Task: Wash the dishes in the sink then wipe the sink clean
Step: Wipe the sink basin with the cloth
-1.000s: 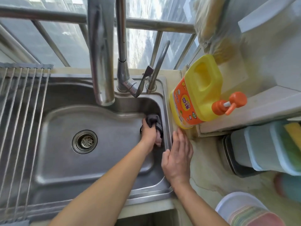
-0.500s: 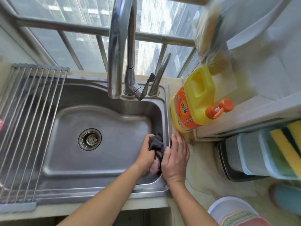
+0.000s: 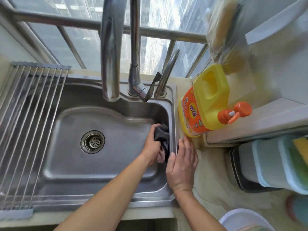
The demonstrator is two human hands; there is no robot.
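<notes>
Sink holds no dishes; the step in hand appears to be the wipe-down. Left hand grips a bunched dark grey cloth, fingers curled round it, pressing it against the basin's right wall toward the far right corner. Right hand lies flat with straight fingers on the right rim and counter edge, holding nothing (apparently a brace). The drain strainer sits left of the cloth, well apart. The faucet shows no water running. A yellow detergent bottle stands on the counter just beside the right rim.

Judgement on doing the step well: spread the cloth flatter for fuller contact, run overlapping strokes along the wall from top to floor, work the rounded corner, then draw residue toward the strainer. The roll-up rack covers the left side, which may need lifting.
</notes>
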